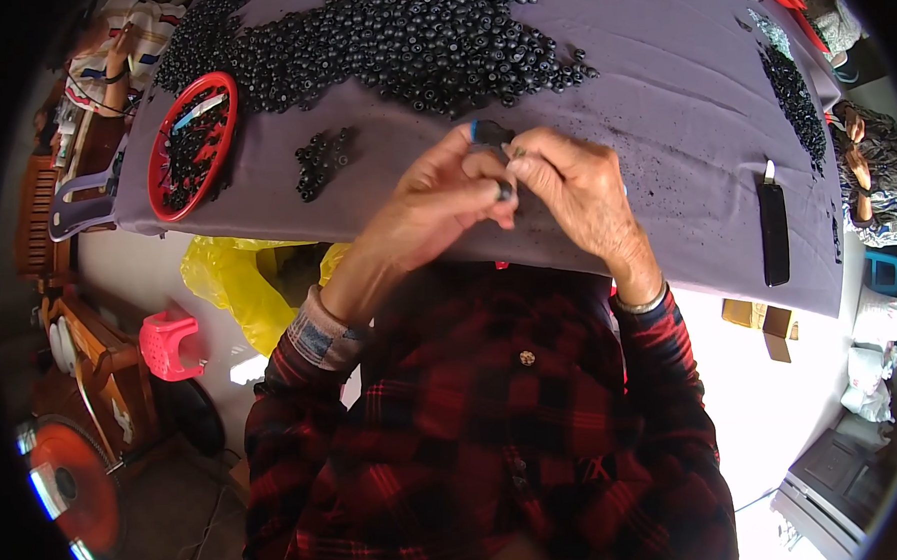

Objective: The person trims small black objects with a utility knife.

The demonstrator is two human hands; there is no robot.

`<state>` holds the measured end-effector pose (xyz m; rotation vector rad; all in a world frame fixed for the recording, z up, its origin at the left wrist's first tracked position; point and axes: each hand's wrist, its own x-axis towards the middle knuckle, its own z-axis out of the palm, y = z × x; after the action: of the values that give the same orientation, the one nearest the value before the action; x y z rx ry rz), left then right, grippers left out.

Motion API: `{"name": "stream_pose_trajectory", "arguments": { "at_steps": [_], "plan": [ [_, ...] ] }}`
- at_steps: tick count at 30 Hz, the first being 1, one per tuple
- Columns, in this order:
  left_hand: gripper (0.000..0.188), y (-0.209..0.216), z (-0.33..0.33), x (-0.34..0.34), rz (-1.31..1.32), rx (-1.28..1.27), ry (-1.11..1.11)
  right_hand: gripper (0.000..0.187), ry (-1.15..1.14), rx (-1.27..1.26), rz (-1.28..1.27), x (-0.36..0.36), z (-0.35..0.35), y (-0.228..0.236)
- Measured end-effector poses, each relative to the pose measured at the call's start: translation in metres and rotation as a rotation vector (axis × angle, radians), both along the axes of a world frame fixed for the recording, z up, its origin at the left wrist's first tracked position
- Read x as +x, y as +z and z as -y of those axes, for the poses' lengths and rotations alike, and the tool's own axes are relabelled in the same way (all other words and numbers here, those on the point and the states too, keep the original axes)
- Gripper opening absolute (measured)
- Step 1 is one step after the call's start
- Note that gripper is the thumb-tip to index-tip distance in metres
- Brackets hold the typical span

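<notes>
Both hands meet over the near edge of the purple-grey tablecloth (660,81). My left hand (445,195) has curled fingers, with a blue band and a dark covering or piece at the index fingertip. Another dark spot shows at its thumb tip. My right hand (579,184) pinches thumb and forefinger together against the left fingertips. Whatever lies between them is too small to make out. Beyond the hands spreads a big heap of small round black parts with holes (408,47). A smaller cluster of the same black parts (318,164) lies left of my left hand.
A red basin (154,183) with dark bits and a pale blade-like tool stands at the left edge. On the right lies a black-handled knife-like tool (775,231). A yellow plastic bag (223,280) hangs below the table, near a pink stool (169,345). Other people sit left and right.
</notes>
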<state>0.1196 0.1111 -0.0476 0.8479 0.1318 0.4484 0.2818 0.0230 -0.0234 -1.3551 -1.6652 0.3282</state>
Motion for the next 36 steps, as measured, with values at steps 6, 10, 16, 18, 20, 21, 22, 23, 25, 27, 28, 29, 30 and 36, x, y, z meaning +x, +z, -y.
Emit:
{"name": "stream_pose_trajectory", "arguments": {
  "at_steps": [6, 10, 16, 18, 20, 21, 22, 23, 25, 27, 28, 29, 30, 36],
  "plan": [
    [0.049, -0.009, -0.011, -0.001, 0.019, -0.082, 0.058, 0.018, -0.050, -0.308, -0.244, 0.017, 0.005, 0.012],
    [0.047, -0.015, -0.012, 0.000, 0.017, -0.064, 0.017, 0.023, -0.044, -0.177, -0.074, 0.006, 0.002, 0.012],
    [0.043, -0.018, -0.009, -0.004, -0.015, -0.124, -0.027, 0.013, 0.068, -0.124, -0.194, -0.015, 0.002, 0.006],
    [0.048, -0.015, -0.006, -0.009, -0.084, -0.112, -0.093, 0.009, 0.109, -0.146, -0.185, -0.014, 0.002, 0.004],
    [0.046, -0.027, -0.006, -0.016, -0.074, -0.163, -0.121, 0.011, 0.228, -0.351, -0.435, -0.011, 0.001, 0.000],
    [0.044, -0.032, -0.006, -0.019, -0.068, -0.214, -0.149, 0.011, 0.231, -0.351, -0.433, -0.012, -0.001, 0.001],
    [0.044, -0.036, -0.006, -0.021, -0.065, -0.213, -0.146, 0.012, 0.206, -0.355, -0.377, -0.014, -0.004, 0.003],
    [0.040, -0.038, -0.006, -0.023, -0.087, -0.229, -0.100, 0.013, 0.180, -0.358, -0.321, -0.013, -0.007, 0.004],
    [0.036, -0.036, -0.009, -0.029, -0.107, -0.244, -0.050, 0.013, 0.025, -0.277, 0.057, -0.002, -0.017, -0.003],
    [0.026, -0.024, -0.015, -0.036, -0.407, 0.007, 0.260, 0.015, -0.225, -0.244, 0.411, 0.018, -0.029, -0.009],
    [0.026, -0.026, -0.023, -0.043, -0.405, 0.009, 0.261, 0.018, -0.312, -0.280, 0.381, 0.025, -0.037, -0.009],
    [0.024, -0.031, -0.036, -0.051, -0.524, 0.271, 0.352, 0.019, -0.332, -0.301, 0.395, 0.031, -0.044, -0.010],
    [0.021, -0.035, -0.044, -0.055, -0.639, 0.537, 0.437, 0.021, -0.355, -0.323, 0.408, 0.035, -0.049, -0.012],
    [0.026, -0.042, -0.056, -0.056, -0.994, 1.348, 0.838, 0.025, -0.469, -0.410, 0.521, 0.025, -0.080, -0.027]
  ]
}}
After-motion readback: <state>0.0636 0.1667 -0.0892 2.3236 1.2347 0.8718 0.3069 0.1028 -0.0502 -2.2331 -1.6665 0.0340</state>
